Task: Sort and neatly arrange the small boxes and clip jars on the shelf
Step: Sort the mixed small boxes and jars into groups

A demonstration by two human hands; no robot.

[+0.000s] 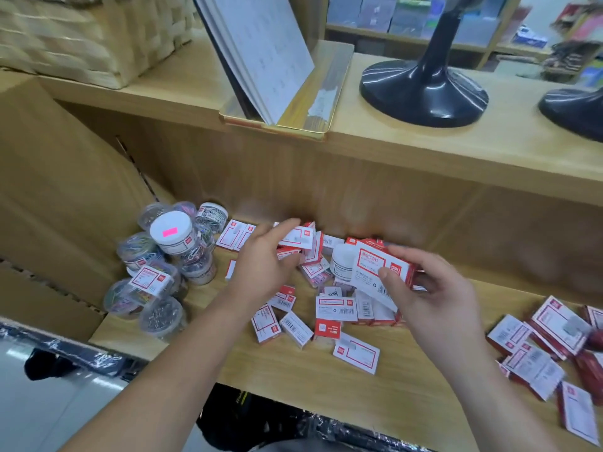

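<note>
A light-wood shelving unit (391, 197) fills the view, and its upper board (182, 89) carries a woven basket (81, 37) at 10 o'clock. The same board holds a gold-rimmed tray (293, 130) of leaning white sheets (261, 50) at 12, a glossy black round stand base (424, 93) at 1 and part of another (574, 112) at 3. A brown cardboard carton (49, 190) stands at 9 o'clock beside the lower board (326, 396), with pale, shiny floor (39, 402) at 7 o'clock. At 1 o'clock, beyond the unit, more wooden shelves (408, 37) of blurred packaged goods stand in bright, even indoor light.
</note>
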